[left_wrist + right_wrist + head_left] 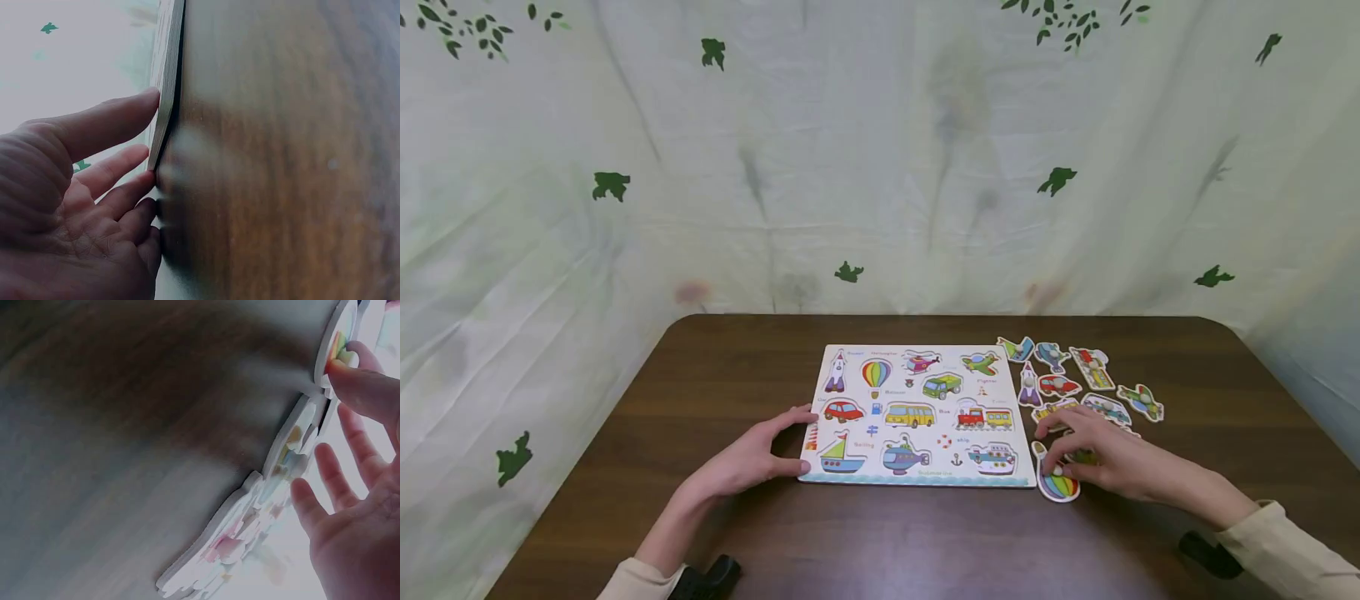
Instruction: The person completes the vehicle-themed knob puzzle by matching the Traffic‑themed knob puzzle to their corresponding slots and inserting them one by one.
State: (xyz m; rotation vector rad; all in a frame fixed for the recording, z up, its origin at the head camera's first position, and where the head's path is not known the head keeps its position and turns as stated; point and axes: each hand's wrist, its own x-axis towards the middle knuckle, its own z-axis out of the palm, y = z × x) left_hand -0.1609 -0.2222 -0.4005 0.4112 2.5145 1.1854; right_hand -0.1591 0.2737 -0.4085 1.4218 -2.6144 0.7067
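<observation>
While the spread left grip [751, 454] touches the board [927, 437], the right grip [1099, 454] pinches a rainbow-striped balloon piece [1060, 487].

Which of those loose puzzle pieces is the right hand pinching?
The rainbow-striped balloon piece, beside the near right corner of the puzzle board. The right hand pinches it; the other loose pieces lie farther back.

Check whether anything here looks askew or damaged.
Nothing looks damaged. The hot-air balloon piece, right of the puzzle board, looks turned around: in the head view its narrow end points up, opposite to the printed balloon.
</observation>
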